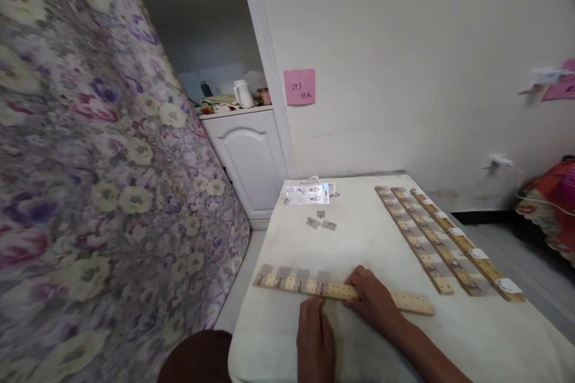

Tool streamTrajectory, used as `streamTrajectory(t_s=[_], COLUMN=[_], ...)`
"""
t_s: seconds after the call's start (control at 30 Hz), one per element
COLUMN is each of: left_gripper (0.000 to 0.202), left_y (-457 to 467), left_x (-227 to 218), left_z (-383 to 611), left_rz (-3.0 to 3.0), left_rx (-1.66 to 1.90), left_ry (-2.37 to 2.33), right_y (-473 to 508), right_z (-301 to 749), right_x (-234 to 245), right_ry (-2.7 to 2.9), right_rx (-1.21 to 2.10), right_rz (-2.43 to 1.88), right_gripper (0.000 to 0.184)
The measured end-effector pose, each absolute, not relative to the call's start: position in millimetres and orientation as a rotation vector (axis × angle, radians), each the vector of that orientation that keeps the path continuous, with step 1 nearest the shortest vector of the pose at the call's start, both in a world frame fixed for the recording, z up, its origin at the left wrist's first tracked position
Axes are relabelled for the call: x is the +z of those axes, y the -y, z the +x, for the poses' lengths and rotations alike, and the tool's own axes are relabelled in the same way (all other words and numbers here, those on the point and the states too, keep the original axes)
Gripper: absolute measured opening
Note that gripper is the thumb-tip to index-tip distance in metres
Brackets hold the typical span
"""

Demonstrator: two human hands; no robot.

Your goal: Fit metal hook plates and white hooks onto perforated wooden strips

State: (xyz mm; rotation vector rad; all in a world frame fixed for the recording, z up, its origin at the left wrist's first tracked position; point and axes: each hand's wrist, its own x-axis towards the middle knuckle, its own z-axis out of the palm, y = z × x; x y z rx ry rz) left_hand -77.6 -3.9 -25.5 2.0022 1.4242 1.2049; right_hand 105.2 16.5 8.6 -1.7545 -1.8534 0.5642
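The perforated wooden strip [411, 302] lies crosswise on the tabletop [354, 236], close to the person, which probably suits having both hands on it at once. The right hand [372, 298] reaches over its middle, thumb on the near edge and fingers at the far one, so this grip is closed across the strip's width, seemingly to keep it from sliding. The left hand [315, 335] sits at the near edge, fingers curled beside the last of the see-through plates [303, 273] lined along the left part; whether that grip pinches anything I cannot tell, as the fingertips hide it. Three loose plates [329, 225] rest beyond the strip, near a clear packet [308, 194], likely left there for easy reach. Other strips [444, 285] lie side by side at the right, apparently set aside to leave working room
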Motion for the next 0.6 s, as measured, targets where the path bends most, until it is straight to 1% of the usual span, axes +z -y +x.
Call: streamTrajectory(t_s=[0.2,0.43,0.6], left_gripper=[0.025,0.025,0.026], left_y=[4.9,0.7,-5.3], left_x=[-24.3,-30.7,-44.6], left_z=[-77.2,-78.2,-80.2], left_rz=[2.011,2.046,2.060], left_rx=[1.136,1.168,1.181], left_ry=[-1.447,-1.425,-1.412], right_y=[-30.9,-38.8,-41.5], right_z=[98.5,92.4,93.1], right_x=[8.8,2.9,2.8], right_ry=[1.822,1.787,1.780], right_rx=[0.490,0.470,0.484], right_rz=[-1.767,-1.810,-1.866], right_gripper=[0.016,0.018,0.020])
